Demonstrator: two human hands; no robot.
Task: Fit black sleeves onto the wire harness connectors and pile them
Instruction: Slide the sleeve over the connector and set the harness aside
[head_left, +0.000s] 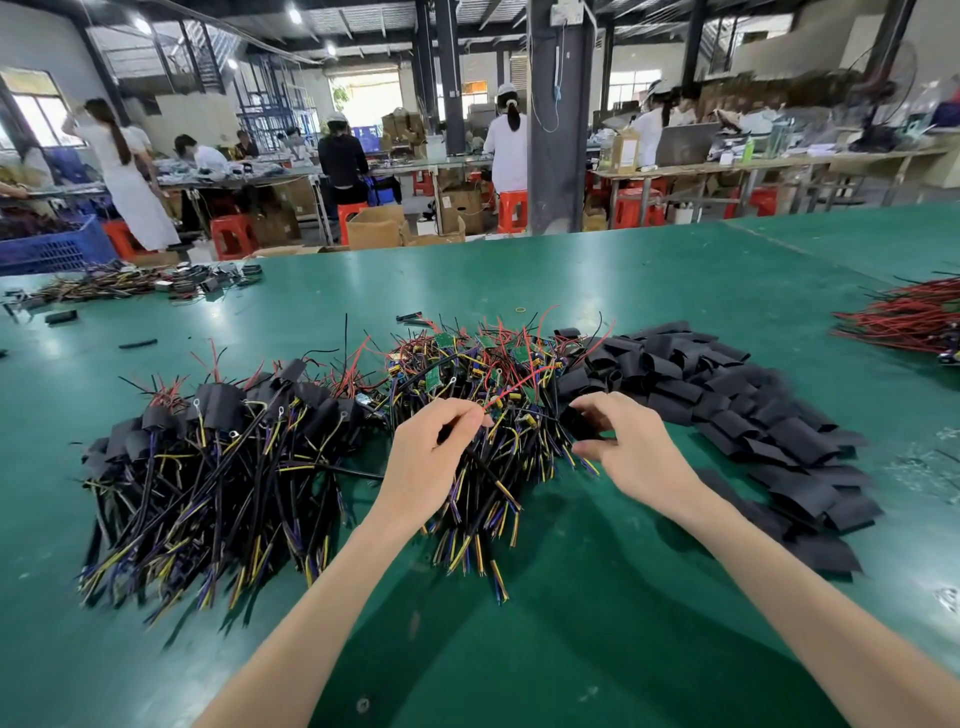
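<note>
On the green table (597, 623) a heap of bare wire harnesses (493, 364) with small green boards and red, black and yellow wires lies in the middle. My left hand (431, 457) pinches the wires of one harness at the heap's near edge. My right hand (623, 447) grips a black sleeve (579, 423) between thumb and fingers, just right of that harness. A pile of flat black sleeves (727, 405) spreads to the right. To the left lies a pile of sleeved harnesses (208, 457).
A bundle of red and black wires (909, 317) lies at the right edge. More harness parts (145, 283) and a blue crate (52, 247) sit at the far left. Loose black sleeves (137, 344) lie on the table. People work at benches beyond.
</note>
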